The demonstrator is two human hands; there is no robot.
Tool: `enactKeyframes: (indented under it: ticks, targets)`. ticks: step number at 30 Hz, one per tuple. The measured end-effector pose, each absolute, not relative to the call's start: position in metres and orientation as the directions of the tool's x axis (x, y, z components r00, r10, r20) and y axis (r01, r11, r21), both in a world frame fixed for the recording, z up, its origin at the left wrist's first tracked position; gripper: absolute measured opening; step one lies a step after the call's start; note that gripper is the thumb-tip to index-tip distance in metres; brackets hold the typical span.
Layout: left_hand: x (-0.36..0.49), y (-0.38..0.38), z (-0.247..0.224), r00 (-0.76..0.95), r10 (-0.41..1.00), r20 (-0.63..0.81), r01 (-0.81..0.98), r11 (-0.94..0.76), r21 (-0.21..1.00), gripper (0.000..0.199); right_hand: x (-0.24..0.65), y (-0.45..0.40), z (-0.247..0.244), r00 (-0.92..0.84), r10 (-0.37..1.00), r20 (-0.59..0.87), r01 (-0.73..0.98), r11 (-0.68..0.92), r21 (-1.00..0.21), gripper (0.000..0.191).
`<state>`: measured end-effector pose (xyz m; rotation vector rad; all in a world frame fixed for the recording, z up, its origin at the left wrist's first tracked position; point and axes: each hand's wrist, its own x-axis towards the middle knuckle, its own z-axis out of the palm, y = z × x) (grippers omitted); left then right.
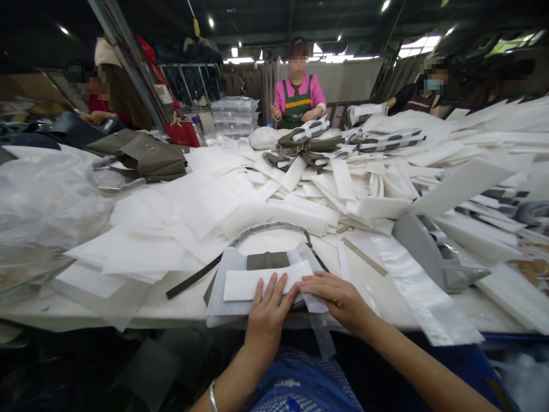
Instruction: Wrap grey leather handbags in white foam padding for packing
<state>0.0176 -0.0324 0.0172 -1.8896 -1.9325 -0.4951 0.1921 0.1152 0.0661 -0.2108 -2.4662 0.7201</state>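
Note:
In front of me an olive-grey handbag point(268, 261) lies on the table, partly covered by a translucent wrapping sheet point(221, 312). Its plastic-wrapped handle point(274, 225) arches away from me, and a dark strap point(194, 277) sticks out to the left. A white foam strip point(244, 285) rests across the bag. My left hand point(269, 312) lies flat on the strip with its fingers spread. Beside it, my right hand point(337, 296) has its fingers stretched out over the strip's right end and the sheet's edge; its thumb is hidden.
White foam sheets point(171, 212) and strips pile up beyond the bag. Clear plastic point(47, 212) is heaped at left, near an olive bag point(146, 154). A grey bag point(422, 246) stands at right by a plastic sleeve point(420, 286). A co-worker point(298, 91) stands across the table.

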Motion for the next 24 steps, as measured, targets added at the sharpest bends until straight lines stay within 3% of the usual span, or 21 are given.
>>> enactKeyframes:
  ticks: [6,15,24]
  targets:
    - [0.018,-0.033,0.022,-0.010,0.888,0.459,1.000,0.013,-0.004,0.052,0.210,0.100,0.038,-0.803,0.185,0.566,-0.020,0.941,-0.337,0.050]
    - [0.015,-0.035,0.030,0.010,0.928,0.371,1.000,-0.012,0.005,0.066,0.219,0.103,0.018,-0.792,0.114,0.600,-0.053,0.966,-0.254,0.048]
    - [0.017,-0.031,0.034,-0.011,0.950,0.313,1.000,0.003,0.024,0.067,0.220,0.098,0.007,-0.731,0.045,0.681,-0.050,0.992,-0.119,0.040]
